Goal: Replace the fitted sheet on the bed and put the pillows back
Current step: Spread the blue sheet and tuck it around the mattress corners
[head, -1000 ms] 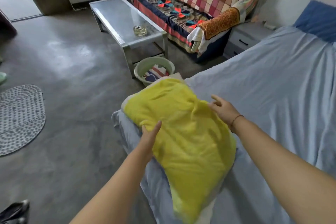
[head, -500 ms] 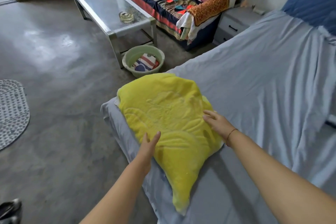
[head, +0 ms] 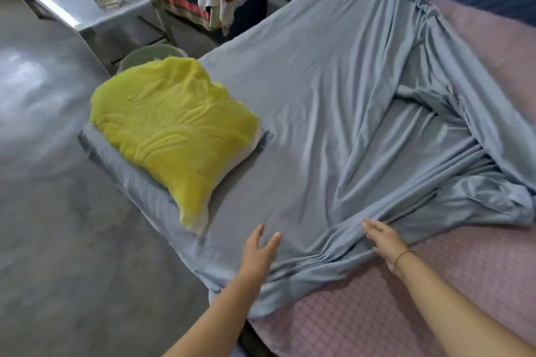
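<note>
The fitted sheet point(head: 333, 101), a blue-grey one, is lying only partly over the bed: it is covering the side ahead of the left hand point(head: 259, 255), while to the right of both hands it is bunching into folds and leaving the pink quilted mattress pad point(head: 391, 307) bare. Judging by this, the person is working at the spreading step, with the corners on the near and right side not yet fitted. The next move is probably calling for a grip on the bunched edge and a pull toward the bare pad.

The left hand is hovering or resting lightly on the flat sheet, fingers spread, gripping nothing. The right hand point(head: 385, 240) is lying open too, its fingertips point(head: 367, 223) touching the gathered folds without closing on them. The yellow pillow point(head: 174, 122) is sitting on the sheet ahead and to the left of the left hand, well apart from it.
</note>
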`<state>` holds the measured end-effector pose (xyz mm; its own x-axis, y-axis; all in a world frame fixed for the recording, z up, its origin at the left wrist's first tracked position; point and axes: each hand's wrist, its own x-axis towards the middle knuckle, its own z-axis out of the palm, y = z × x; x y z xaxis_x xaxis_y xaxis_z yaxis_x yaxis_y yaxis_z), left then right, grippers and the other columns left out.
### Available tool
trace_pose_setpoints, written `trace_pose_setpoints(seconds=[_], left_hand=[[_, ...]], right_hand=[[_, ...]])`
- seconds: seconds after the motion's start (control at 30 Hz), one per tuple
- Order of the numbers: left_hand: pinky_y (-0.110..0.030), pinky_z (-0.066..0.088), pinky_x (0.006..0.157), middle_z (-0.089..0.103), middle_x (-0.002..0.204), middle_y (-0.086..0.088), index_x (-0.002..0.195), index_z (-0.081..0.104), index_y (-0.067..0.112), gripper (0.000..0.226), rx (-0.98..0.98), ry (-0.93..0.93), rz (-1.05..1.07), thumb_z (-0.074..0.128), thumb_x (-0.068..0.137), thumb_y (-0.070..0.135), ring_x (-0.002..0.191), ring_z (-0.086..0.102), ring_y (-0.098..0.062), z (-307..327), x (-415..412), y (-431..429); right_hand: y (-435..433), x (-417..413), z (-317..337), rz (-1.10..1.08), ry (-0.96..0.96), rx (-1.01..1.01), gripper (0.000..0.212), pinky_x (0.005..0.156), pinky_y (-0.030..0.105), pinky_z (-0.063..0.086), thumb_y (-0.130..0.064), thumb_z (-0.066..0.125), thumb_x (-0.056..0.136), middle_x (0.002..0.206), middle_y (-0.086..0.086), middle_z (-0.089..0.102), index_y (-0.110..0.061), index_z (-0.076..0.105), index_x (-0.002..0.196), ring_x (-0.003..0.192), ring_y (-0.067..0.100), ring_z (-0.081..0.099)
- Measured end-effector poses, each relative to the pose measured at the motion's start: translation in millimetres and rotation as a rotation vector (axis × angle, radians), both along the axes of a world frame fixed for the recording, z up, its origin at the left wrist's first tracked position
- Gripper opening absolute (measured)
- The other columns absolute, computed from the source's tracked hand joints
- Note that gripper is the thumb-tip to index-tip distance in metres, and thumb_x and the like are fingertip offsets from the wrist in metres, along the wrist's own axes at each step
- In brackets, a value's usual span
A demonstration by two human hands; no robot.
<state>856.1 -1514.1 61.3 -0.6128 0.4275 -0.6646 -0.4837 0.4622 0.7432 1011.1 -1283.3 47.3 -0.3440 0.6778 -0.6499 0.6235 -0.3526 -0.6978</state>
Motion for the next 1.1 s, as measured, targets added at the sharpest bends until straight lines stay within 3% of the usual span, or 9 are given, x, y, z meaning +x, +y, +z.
trace_pose_setpoints(seconds=[0.17,0.3,0.4,0.6,0.67,0.73,0.83,0.93,1.1], left_hand=[[-0.022,0.048,0.073,0.063,0.121,-0.011,0.127,0.058,0.008,0.04,-0.032,-0.23,0.064,0.057,0.096,0.033,0.11,0.059,-0.023,-27.2,134.9,27.8],[-0.03,0.045,0.075,0.063,0.103,-0.004,0.119,0.057,0.01,0.039,-0.032,-0.445,0.185,0.055,0.095,0.042,0.092,0.058,-0.018,-29.4,190.8,39.5],[-0.028,0.045,0.075,0.057,0.107,-0.002,0.137,0.047,0.006,0.057,0.013,-0.583,0.298,0.048,0.097,0.048,0.084,0.055,-0.013,-33.9,204.4,47.9],[-0.046,0.034,0.109,0.042,0.148,-0.011,0.146,0.036,0.006,0.074,0.157,-0.726,0.543,0.051,0.092,0.054,0.138,0.039,-0.027,-52.2,183.1,86.8],[-0.044,0.035,0.109,0.045,0.145,-0.011,0.143,0.04,0.007,0.073,0.179,-0.73,0.591,0.055,0.09,0.054,0.136,0.041,-0.026,-57.6,171.0,103.3],[-0.041,0.042,0.101,0.055,0.134,-0.012,0.134,0.049,0.008,0.057,0.196,-0.703,0.636,0.06,0.091,0.044,0.124,0.051,-0.026,-63.4,158.2,113.9],[-0.038,0.051,0.085,0.066,0.108,-0.013,0.116,0.055,0.008,0.029,0.126,-0.646,0.634,0.062,0.094,0.026,0.096,0.062,-0.025,-68.9,150.6,114.2],[-0.033,0.052,0.07,0.069,0.11,-0.012,0.116,0.057,0.008,0.034,0.072,-0.617,0.498,0.067,0.09,0.027,0.095,0.065,-0.024,-75.0,161.4,90.6],[-0.03,0.05,0.067,0.075,0.096,-0.011,0.116,0.062,0.006,0.036,0.011,-0.634,0.359,0.068,0.088,0.029,0.077,0.072,-0.022,-80.2,213.5,47.3]], right_hand=[[2.1,112.7,-10.6,-0.207,0.025,-0.174,0.043,0.105,0.038,0.033,-0.031,0.052,0.098,0.139,0.006,0.049,-0.013,0.047,0.137,0.132,0.024,0.042],[5.3,150.1,-19.7,-0.337,0.106,-0.318,0.061,0.11,0.04,0.032,-0.041,0.05,0.097,0.149,0.011,0.039,-0.01,0.034,0.147,0.136,0.023,0.038],[12.1,153.0,-29.3,-0.416,0.184,-0.417,0.068,0.114,0.041,0.029,-0.047,0.047,0.096,0.153,0.012,0.033,-0.007,0.03,0.148,0.14,0.024,0.033],[44.9,124.8,-56.0,-0.568,0.365,-0.499,0.074,0.118,0.042,0.024,-0.051,0.044,0.095,0.151,0.014,0.036,-0.005,0.025,0.149,0.141,0.026,0.033],[57.5,112.2,-59.8,-0.594,0.424,-0.532,0.063,0.11,0.037,0.038,-0.049,0.046,0.096,0.138,0.012,0.048,-0.008,0.036,0.142,0.134,0.028,0.043],[72.7,102.2,-63.6,-0.67,0.492,-0.576,0.043,0.08,0.034,0.058,-0.043,0.052,0.094,0.112,0.012,0.055,-0.009,0.049,0.119,0.108,0.026,0.06],[94.4,94.3,-70.8,-0.82,0.591,-0.585,0.037,0.061,0.037,0.061,-0.032,0.061,0.092,0.113,0.014,0.054,-0.005,0.048,0.115,0.081,0.019,0.063],[103.5,101.7,-69.3,-0.784,0.58,-0.495,0.036,0.067,0.031,0.057,-0.038,0.069,0.083,0.1,0.006,0.058,-0.014,0.057,0.107,0.068,0.012,0.054],[69.0,175.9,-68.0,-0.67,0.324,-0.38,0.056,0.1,0.046,0.045,-0.058,0.081,0.061,0.11,0.005,0.069,-0.019,0.064,0.097,0.101,0.025,0.064]])
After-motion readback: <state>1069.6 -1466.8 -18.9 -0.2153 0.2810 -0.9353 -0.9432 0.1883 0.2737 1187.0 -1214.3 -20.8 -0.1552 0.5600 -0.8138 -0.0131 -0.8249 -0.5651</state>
